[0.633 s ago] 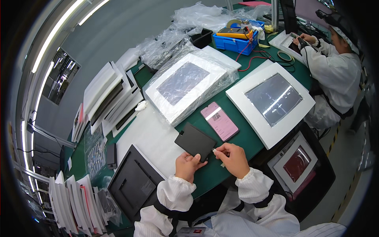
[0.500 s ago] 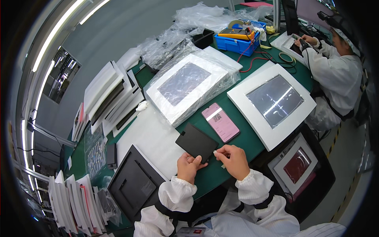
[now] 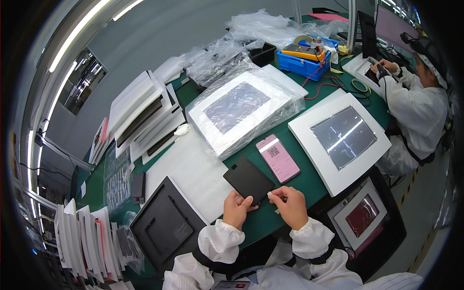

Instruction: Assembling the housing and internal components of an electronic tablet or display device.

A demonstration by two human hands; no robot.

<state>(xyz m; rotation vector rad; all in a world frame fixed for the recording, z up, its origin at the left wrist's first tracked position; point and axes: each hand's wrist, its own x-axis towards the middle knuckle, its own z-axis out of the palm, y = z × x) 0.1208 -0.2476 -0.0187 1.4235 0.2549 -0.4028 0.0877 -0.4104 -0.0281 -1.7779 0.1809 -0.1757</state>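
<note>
My left hand (image 3: 237, 209) pinched the near corner of the black square plate (image 3: 248, 180), thumb on top, fingers under. The plate lay flat on the green table (image 3: 270, 220), its far corner resting on the white foam sheet (image 3: 193, 171), just beside the pink phone (image 3: 278, 158). My right hand (image 3: 290, 205) was closed narrow on something small and pale at the fingertips, possibly a tab of film or tape; the view was too small to tell.

Handling judgement: the plate looked thin, stiff and light, with a matte face likely to mark easily. Best taken by edges or corners only, never across the face; a one-corner pinch could let it pivot.

Room: the black tray (image 3: 166, 227) sat near on my left, the white framed panel (image 3: 344, 140) well to the right, the bagged white panel (image 3: 239, 108) beyond the phone. The bare strip of table in front of my hands ended at the near table edge, so little margin toward me. A red-faced frame (image 3: 361, 216) sat below the table edge at right. A co-worker (image 3: 411, 101) was seated well apart at the far right.
</note>
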